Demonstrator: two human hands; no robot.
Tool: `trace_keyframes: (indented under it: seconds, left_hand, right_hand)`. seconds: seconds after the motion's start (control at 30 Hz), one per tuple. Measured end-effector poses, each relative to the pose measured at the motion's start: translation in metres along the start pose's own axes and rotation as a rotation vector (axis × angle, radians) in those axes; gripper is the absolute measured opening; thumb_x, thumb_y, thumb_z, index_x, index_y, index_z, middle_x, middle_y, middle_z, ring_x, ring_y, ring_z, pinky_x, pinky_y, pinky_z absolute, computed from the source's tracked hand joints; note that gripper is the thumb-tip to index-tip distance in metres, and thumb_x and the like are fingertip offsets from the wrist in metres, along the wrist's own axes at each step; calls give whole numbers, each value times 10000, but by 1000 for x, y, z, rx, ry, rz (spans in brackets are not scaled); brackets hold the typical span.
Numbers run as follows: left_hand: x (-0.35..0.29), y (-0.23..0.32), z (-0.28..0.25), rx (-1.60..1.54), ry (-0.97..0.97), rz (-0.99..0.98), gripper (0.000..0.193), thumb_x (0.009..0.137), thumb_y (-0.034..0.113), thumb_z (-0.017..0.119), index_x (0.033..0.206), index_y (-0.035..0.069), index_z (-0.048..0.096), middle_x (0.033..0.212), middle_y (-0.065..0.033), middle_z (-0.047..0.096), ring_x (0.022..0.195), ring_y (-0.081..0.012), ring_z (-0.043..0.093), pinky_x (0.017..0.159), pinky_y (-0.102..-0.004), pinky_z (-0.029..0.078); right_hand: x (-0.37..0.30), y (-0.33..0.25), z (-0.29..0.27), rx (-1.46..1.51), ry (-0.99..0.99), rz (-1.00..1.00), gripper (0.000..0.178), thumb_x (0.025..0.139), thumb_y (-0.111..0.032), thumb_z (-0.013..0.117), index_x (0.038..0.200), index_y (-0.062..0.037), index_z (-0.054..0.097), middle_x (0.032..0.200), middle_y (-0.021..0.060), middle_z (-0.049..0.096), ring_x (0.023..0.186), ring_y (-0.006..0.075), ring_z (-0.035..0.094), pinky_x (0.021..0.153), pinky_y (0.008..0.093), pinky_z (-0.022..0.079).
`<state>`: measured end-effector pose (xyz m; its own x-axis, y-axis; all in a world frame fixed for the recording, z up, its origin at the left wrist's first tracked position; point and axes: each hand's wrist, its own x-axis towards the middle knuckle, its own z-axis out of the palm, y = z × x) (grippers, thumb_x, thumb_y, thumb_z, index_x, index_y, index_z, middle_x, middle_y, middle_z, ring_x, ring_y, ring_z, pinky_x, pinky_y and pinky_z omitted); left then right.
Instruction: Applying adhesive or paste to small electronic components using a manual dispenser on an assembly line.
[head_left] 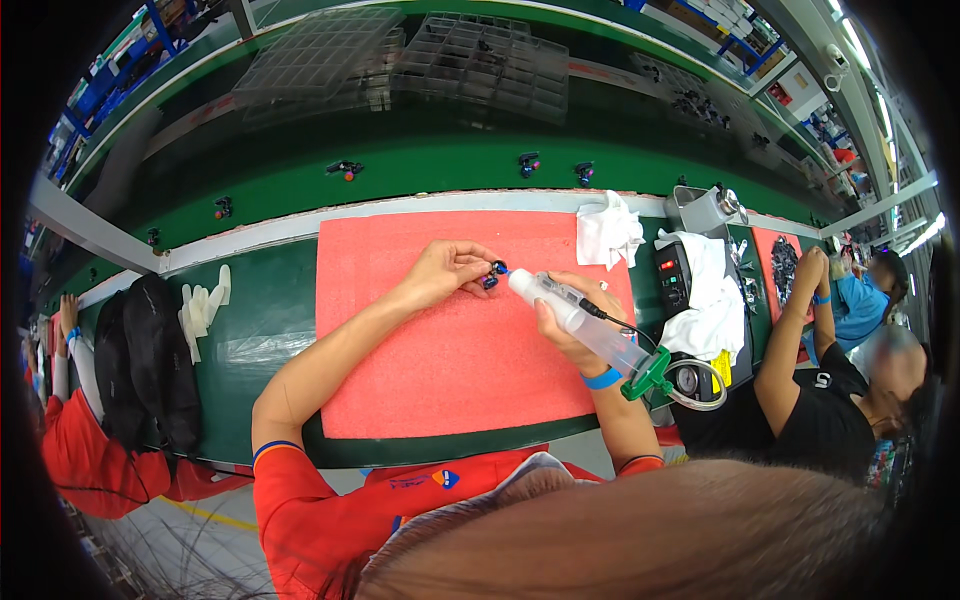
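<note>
Between the fingertips of my left hand [447, 272] is a small dark round part [491, 276] with a bluish sheen; its exact kind is too small to tell. My right hand [585, 330] wraps round a clear dispensing syringe [608, 342] with a white front end, a green cap and an air hose. A thin black cable runs alongside the barrel. The syringe's blue tip [503, 269] is at the small part; whether they touch cannot be made out. Both hands are above a pink foam mat [430, 375].
Right of the mat stand a black control box [672, 278], white cloths [608, 232] and a metal container [700, 210]. White gloves [203, 310] and a black bag [150, 360] lie left. Small dark parts [346, 170] sit on the green belt [430, 165]. Co-workers sit either side.
</note>
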<state>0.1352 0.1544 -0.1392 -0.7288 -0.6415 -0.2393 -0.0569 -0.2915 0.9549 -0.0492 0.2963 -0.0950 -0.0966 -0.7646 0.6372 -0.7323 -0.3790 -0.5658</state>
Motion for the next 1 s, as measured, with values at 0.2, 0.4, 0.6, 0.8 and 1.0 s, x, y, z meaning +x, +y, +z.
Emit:
trace_keyframes:
  seconds: [0.2, 0.4, 0.6, 0.8, 1.0]
  left_hand:
    - [0, 0, 0, 0, -3, 17, 209, 1027, 44, 596, 1188, -64, 674, 970, -143, 731, 856, -203, 746, 734, -308, 650]
    - [0, -3, 0, -6, 2, 18, 205, 1026, 42, 597, 1183, -64, 674, 976, -144, 730, 854, -196, 742, 733, -305, 649]
    - [0, -2, 1, 18, -2, 22, 209, 1023, 45, 602, 1185, -67, 672, 989, -148, 732, 862, -189, 740, 730, -298, 648]
    - [3, 0, 0, -13, 59, 42, 195, 1018, 43, 606, 1168, -57, 679, 992, -136, 743, 869, -169, 736, 727, -287, 640]
    - [41, 18, -34, 312, 364, 354, 168, 959, 93, 700, 1104, 20, 741, 957, -66, 796, 826, -135, 727, 736, -290, 569]
  right_hand:
    - [0, -1, -1, -20, -1, 10, 377, 785, -132, 836, 1113, -35, 679, 945, 110, 786, 832, 242, 784, 749, 337, 621]
    - [-2, 1, 0, -28, 5, 8, 383, 784, -168, 840, 1112, -47, 682, 938, 100, 787, 809, 239, 781, 731, 335, 617]
    - [-2, 1, 1, -76, 7, -19, 374, 759, -168, 839, 1087, -54, 700, 926, 90, 785, 773, 234, 774, 705, 335, 612]
    - [-3, 0, -2, -52, 25, -28, 392, 758, -157, 837, 1105, -39, 696, 938, 108, 780, 796, 222, 771, 742, 323, 611]
    - [-13, 9, 1, 209, 152, 52, 507, 849, -153, 816, 1275, 10, 596, 1125, 189, 736, 969, 221, 740, 849, 340, 601]
